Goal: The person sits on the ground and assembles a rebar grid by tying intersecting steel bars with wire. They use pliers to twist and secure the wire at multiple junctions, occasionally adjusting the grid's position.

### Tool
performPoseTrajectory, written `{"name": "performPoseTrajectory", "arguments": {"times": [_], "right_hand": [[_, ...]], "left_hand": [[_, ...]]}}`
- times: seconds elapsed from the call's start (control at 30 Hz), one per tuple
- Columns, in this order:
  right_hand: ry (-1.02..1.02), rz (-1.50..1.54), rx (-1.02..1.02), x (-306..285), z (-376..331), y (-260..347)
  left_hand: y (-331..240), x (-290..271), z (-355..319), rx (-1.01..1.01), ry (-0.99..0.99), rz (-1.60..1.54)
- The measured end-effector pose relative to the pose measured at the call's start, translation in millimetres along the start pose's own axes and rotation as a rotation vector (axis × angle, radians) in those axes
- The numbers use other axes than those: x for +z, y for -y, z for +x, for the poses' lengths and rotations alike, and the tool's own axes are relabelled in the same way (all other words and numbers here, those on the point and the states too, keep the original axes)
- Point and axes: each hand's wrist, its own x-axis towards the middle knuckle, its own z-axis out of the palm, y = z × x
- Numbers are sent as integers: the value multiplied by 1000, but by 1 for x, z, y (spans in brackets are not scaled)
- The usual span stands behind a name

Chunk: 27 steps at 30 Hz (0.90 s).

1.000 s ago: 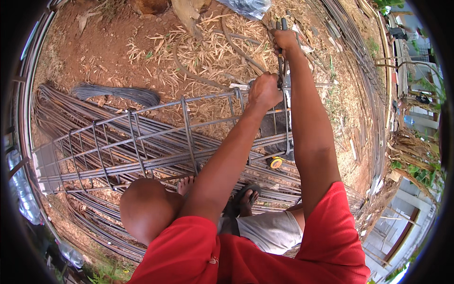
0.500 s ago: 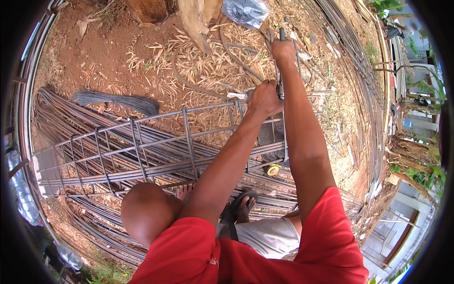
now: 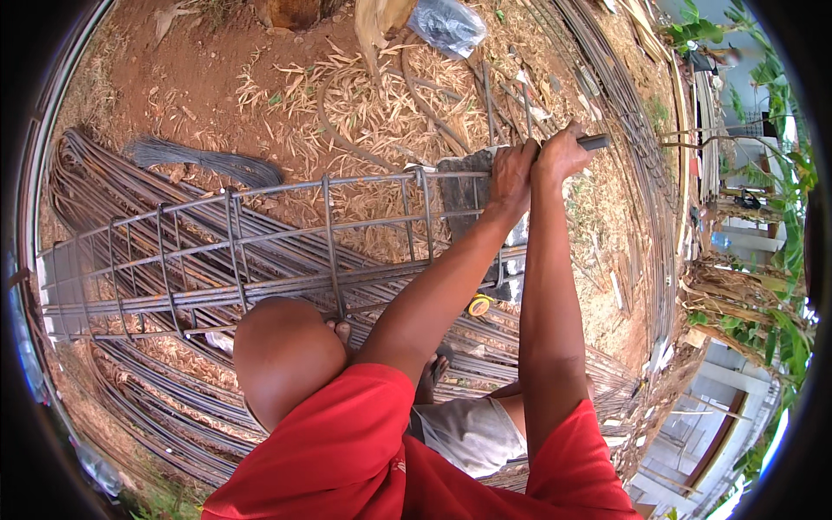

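Observation:
My right hand (image 3: 562, 158) is closed round a dark metal bar (image 3: 594, 141), whose end sticks out to the right of the fist. Right beside it my left hand (image 3: 513, 173) is closed at the end of a long rebar cage (image 3: 328, 217); what its fingers grip is hidden. The cage stretches left from there, built of long steel rods with stirrups around them. Under its right end sits a dark block (image 3: 459, 186). A yellow tape measure (image 3: 479, 304) lies below the left hand, near the cage's lower rods.
Bundles of loose rebar (image 3: 156, 381) lie beneath and in front of the cage. A coil of tie wire (image 3: 208, 160) rests behind it. Farther back are a plastic bag (image 3: 446, 28), a tree stump (image 3: 295, 10) and dry leaves. Long rods (image 3: 637, 130) run along the right.
The dark bar has swung from pointing away to pointing right, with my right hand moving right and nearer. My left hand has shifted right, close to it.

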Motion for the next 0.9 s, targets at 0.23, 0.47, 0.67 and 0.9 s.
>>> {"name": "performPoseTrajectory", "arguments": {"times": [0.23,0.47,0.67,0.9], "right_hand": [[582,120,35,-62,15,33],[1040,461,170,-69,33,75],[826,721,238,-56,13,57],[577,880,239,-77,6,38]], "left_hand": [[-3,-13,31,-288,196,-103],[19,-37,66,-471,677,-424],[19,-35,61,-388,695,-295],[-1,-33,20,65,362,83]]}}
